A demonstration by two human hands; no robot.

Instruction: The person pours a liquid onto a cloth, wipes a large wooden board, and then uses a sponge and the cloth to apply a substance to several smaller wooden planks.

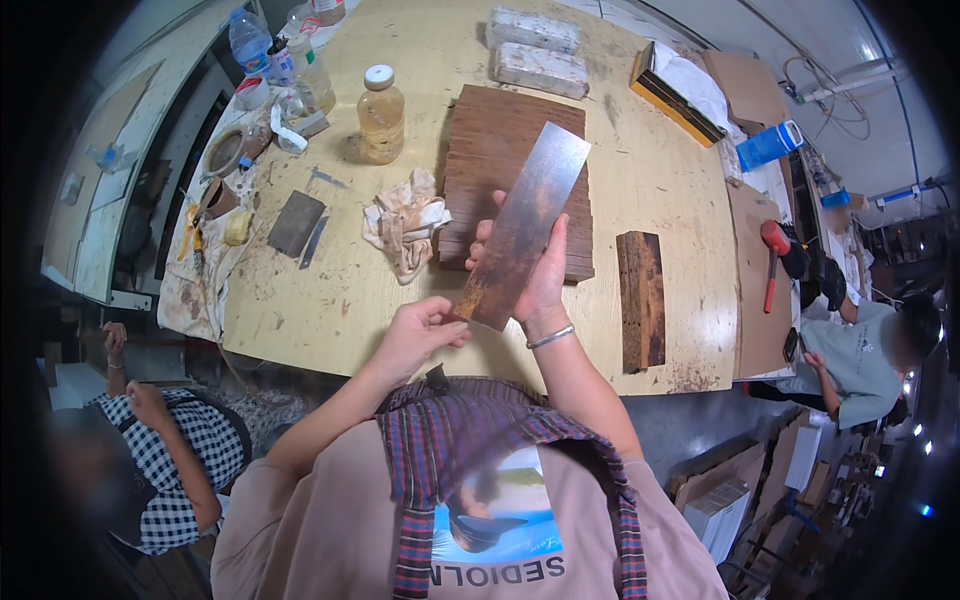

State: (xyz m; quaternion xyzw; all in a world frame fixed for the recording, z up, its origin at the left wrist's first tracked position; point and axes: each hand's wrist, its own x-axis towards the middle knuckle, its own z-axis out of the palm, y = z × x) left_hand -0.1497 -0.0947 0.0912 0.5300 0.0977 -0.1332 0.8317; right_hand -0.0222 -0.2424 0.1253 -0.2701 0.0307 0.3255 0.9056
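Note:
A flat, dark brown wooden strip (527, 228) with a glossy sheen slants up and away in front of me, above the table's near edge. My right hand (541, 285) is wrapped around its middle, thumb on the right edge and fingertips showing at the left. At the strip's lower left corner, my left hand (424, 332) has its fingers curled and pinched on the wood. Behind the strip lies a wide stack of reddish-brown wooden strips (490, 130), partly covered by it. A smaller stack of dark, streaked wooden strips (642, 300) rests to the right.
Left of the big stack are a stained crumpled cloth (405, 225), a jar of amber liquid (381, 125) and dark sanding pads (297, 221). Two wrapped blocks (540, 68) lie at the back. A red mallet (771, 255) is at the right. People sit on both sides (185, 450).

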